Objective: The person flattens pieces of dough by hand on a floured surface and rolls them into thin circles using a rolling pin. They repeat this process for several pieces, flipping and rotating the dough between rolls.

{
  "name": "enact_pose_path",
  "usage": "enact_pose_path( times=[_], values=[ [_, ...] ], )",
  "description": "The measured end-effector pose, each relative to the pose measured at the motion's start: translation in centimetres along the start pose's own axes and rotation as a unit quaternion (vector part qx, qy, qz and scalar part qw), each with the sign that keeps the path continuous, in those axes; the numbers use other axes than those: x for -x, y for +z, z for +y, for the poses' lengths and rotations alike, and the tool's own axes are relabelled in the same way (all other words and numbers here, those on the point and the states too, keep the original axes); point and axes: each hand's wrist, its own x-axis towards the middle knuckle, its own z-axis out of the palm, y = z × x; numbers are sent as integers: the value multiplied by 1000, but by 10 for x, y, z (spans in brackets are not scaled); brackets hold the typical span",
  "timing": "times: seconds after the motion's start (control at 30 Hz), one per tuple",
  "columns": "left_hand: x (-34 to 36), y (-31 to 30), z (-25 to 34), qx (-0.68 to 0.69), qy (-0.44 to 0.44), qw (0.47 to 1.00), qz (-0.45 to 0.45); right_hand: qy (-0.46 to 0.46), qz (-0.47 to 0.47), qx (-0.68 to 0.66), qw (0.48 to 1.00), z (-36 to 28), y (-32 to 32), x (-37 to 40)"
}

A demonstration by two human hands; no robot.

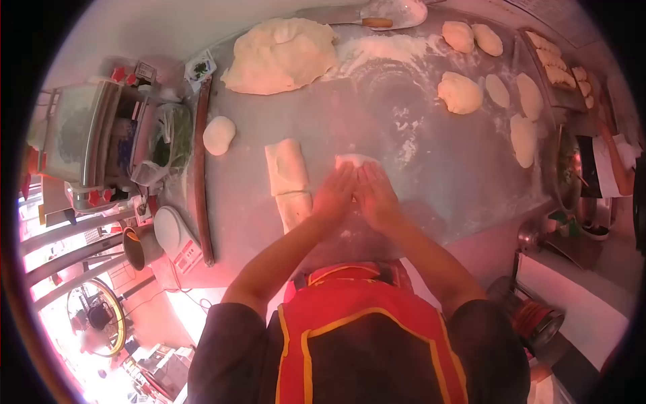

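Note:
Both of my hands press side by side on a small piece of white dough point(356, 159) at the middle of the metal table. My left hand point(335, 192) lies on its left part, fingers stretched forward. My right hand point(375, 190) rests flat on the right part, fingers also extended. The palms hide the near side of the dough. Just left of my hands are two folded dough pieces point(287, 168), one nearer to me than the other. Farther left sits a round dough ball point(219, 135).
A large dough mass point(281, 57) lies at the back beside scattered flour point(383, 48). Several dough pieces point(460, 93) are at the right. A long rolling pin point(202, 175) and a scale point(176, 236) line the left edge. Another person's arm point(616, 161) shows at far right.

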Motion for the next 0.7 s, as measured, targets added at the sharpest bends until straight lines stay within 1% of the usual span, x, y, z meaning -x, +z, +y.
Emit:
enact_pose_path(
  times=[0.07, 0.1, 0.17, 0.27, 0.3, 0.33, 0.37, 0.4, 0.47, 0.53, 0.57, 0.6, 0.67, 0.7],
  values=[
    [-5, 0, 7, -49, -4, 997, 54, -5, 18, 50, 999, 1, 4, -1],
    [2, 8, 16, -39, -13, 998, 37, 14, -1, 63, 998, -5, -2, 8],
    [-9, 9, 0, -68, -7, 997, 40, 14, 13, 96, 995, -9, -7, -14],
    [-15, 1, -7, -96, 18, 995, -10, 63, -51, 16, 997, 15, -4, -15],
    [-16, -19, 0, 53, -100, 993, -24, 111, -25, -13, 993, 19, -10, -23],
    [-17, -54, 13, 202, -215, 955, -37, 161, -2, -42, 986, 23, -17, -37],
    [-13, -72, 21, 347, -322, 880, -50, 211, 20, -71, 975, 29, -21, -48],
    [0, -61, 19, 311, -330, 891, -10, 216, -59, -66, 972, 37, -13, -58],
    [30, -24, 6, 228, -341, 909, 73, 218, -208, -58, 952, 49, 12, -84],
    [48, 1, 6, 361, -434, 824, 48, 156, -365, -71, 915, 15, 13, -117],
    [55, 4, 10, 395, -461, 794, 35, 124, -443, -76, 885, 1, 14, -126],
    [61, 6, 15, 425, -489, 761, 23, 60, -401, -60, 912, -1, 26, -121],
    [65, -12, 26, 426, -510, 747, 4, -70, -307, -29, 949, 0, 54, -110],
    [62, -25, 35, 407, -483, 774, 56, 96, -287, -170, 938, 7, 44, -108]
  ],
)
